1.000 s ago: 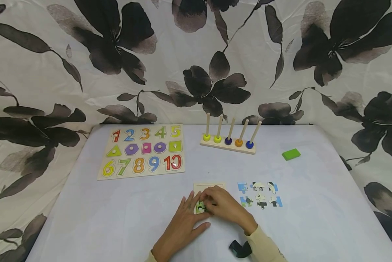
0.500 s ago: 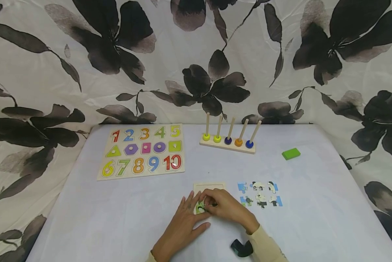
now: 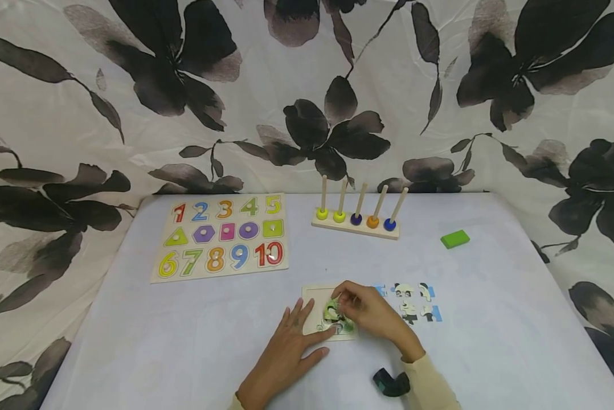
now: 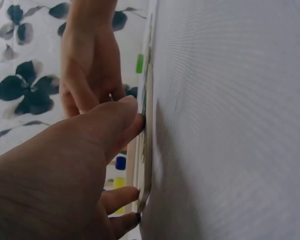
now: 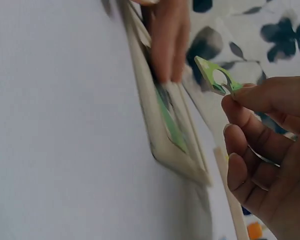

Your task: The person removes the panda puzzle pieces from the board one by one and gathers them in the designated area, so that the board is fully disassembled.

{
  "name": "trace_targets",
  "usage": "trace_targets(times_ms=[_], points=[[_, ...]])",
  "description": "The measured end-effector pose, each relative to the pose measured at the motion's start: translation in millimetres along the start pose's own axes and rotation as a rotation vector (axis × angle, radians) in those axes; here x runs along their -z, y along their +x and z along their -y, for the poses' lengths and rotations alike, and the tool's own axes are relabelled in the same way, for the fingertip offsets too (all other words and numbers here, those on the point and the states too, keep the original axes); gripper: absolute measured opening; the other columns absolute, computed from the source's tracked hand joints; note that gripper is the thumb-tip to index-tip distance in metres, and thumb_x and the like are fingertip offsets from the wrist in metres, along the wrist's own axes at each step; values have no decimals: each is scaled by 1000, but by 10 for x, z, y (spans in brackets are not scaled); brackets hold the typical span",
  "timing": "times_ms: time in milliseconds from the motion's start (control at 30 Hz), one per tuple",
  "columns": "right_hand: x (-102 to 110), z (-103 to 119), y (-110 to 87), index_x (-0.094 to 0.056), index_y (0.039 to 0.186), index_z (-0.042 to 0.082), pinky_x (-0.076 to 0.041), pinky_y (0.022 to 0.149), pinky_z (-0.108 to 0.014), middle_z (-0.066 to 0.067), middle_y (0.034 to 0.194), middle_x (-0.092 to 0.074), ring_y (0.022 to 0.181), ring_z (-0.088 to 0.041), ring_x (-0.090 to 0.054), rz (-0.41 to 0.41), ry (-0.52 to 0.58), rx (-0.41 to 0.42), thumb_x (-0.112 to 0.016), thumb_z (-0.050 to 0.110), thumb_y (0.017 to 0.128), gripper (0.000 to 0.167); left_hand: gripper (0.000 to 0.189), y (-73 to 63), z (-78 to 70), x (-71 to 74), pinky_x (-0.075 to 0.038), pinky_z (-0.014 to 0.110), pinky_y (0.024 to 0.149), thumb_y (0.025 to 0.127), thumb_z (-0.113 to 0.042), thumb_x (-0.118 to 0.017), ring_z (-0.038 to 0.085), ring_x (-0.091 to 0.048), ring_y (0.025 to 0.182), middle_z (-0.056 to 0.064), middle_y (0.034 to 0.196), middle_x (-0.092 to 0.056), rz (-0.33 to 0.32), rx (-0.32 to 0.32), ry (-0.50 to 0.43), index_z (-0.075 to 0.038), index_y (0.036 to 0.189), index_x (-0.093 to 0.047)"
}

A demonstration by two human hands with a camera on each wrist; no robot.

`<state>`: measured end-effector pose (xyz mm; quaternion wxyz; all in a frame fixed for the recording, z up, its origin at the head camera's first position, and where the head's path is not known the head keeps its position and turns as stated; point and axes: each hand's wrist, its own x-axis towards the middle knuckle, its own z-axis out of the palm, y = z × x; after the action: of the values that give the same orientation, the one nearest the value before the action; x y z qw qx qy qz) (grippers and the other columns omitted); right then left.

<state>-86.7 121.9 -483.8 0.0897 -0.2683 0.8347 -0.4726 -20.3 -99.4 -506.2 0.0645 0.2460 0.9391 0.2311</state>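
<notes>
My right hand [image 3: 373, 312] pinches a green jigsaw piece [image 5: 209, 75] between thumb and fingertips. In the right wrist view the piece is raised off the shallow wooden puzzle tray [image 5: 145, 107], with a round white patch on its face. My left hand [image 3: 286, 344] lies with fingers spread at the tray's left side, its fingertips at the edge in the left wrist view. The left thumb reaches over the tray's lower part, close to a green piece [image 3: 347, 326] lying inside. Several panda pieces, one with a panda face [image 3: 403, 290], lie to the right, partly behind my right hand.
A number-and-shape board [image 3: 220, 242] lies at the back left. Behind the tray stands a peg stand [image 3: 355, 229] with coloured beads. A green block [image 3: 455, 239] is at the right. A dark curved device [image 3: 391, 382] sits by my right sleeve. Floral cloth hangs behind.
My right hand has drawn back to the right, lifting a green piece from the tray's lower left area. The left hand stays in place.
</notes>
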Motion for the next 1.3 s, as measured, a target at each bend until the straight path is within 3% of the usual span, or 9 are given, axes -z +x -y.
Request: trace_targets(times_ms=[233,467,633,967,1300], points=[[277,-79,-266,-64,105,15,-50,67,-25,6,86,-63,76,-7,-56,-82,-37,-73,-63,6,91,16,37,-4,-21,-6,-23,59,112,92,-46,-59,41,-20,143,18,153,-31,-34,-3,10,-41,128,-60],[495,-169,-589,-66,105,14,-50,62,-24,4,85,-64,72,-7,-57,-110,-17,-202,-66,9,90,16,39,0,-42,17,-18,56,115,92,-46,-59,38,-14,145,14,156,-27,19,51,-11,-43,131,-57],[573,-199,-735,-65,101,11,-48,57,-23,2,81,-63,69,-7,-55,-127,3,-253,-68,8,89,13,40,1,-44,14,-17,56,114,91,-45,-60,39,-14,145,14,155,-29,15,60,-28,-41,131,-57],[583,-258,-898,-66,95,8,-48,58,-22,1,80,-63,69,-5,-55,-40,38,-303,-68,9,88,7,39,13,-58,18,-15,55,115,91,-45,-61,38,-11,146,11,156,-28,14,69,-50,-41,130,-57],[536,-300,-916,-67,90,8,-50,61,-23,-1,79,-63,69,-6,-56,4,94,-304,-70,12,87,6,38,10,-67,28,-15,56,115,91,-46,-60,38,-11,146,12,155,-29,19,65,-46,-40,129,-59]])
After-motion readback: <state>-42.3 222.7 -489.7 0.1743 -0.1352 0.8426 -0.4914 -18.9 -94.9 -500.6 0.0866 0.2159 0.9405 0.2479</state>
